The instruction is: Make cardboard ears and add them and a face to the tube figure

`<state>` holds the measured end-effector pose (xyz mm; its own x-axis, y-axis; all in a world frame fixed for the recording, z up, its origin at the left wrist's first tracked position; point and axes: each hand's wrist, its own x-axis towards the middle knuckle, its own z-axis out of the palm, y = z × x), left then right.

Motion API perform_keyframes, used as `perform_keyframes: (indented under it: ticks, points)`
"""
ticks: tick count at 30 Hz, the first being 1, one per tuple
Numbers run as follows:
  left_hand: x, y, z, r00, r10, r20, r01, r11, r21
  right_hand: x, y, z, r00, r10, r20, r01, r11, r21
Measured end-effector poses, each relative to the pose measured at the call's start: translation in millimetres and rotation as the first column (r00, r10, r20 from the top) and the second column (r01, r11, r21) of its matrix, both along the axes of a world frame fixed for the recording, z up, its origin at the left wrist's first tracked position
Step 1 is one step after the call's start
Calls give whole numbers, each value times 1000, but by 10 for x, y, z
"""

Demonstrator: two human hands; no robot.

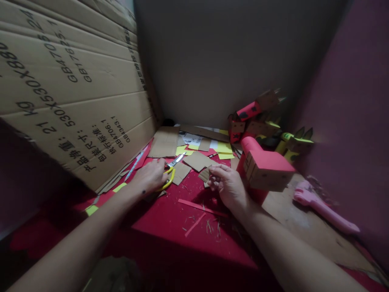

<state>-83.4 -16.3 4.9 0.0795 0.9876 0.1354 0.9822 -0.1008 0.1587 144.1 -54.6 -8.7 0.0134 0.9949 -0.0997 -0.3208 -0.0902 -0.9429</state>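
Note:
My left hand (152, 174) is closed at the yellow-handled scissors (170, 180), whose blades point away and to the right; its fingertips are partly hidden. Between the thumb and fingers of my right hand (226, 183) is a small piece of corrugated cardboard (204, 175). Just beyond the hands lies a larger flat cardboard piece (198, 161), and another cardboard piece (180, 173) is beside the scissors. Close to my right hand stands a red paper-covered cardboard figure (270, 166) with a box-shaped head.
A big printed carton (75, 81) leans along the left. Several cardboard figures (253, 117) are grouped at the back right. A pink glue gun (325, 209) lies on a cardboard sheet (291, 215) at right. Red strips (200, 207) and scraps litter the red tabletop (170, 231).

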Motion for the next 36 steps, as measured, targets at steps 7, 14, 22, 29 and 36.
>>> perform_keyframes:
  ticks: [7,14,22,29,36]
  points:
    - [-57,-79,88,984,81,160,-79,997,-18,-37,-34,24,995,-1,-99,11,995,98]
    - [272,-456,234,706,-131,695,264,960,-87,-56,-60,32,988,11,-155,12,990,143]
    - [688,-465,153,180,-89,980,349,937,21,-68,-73,36,980,60,-188,-33,989,143]
    - [648,-328,24,51,40,998,371,927,-57,-55,-67,59,975,65,-213,-36,990,137]
    - [604,-305,-34,-41,106,994,382,921,-82,-44,-66,23,982,75,-175,-61,995,84]
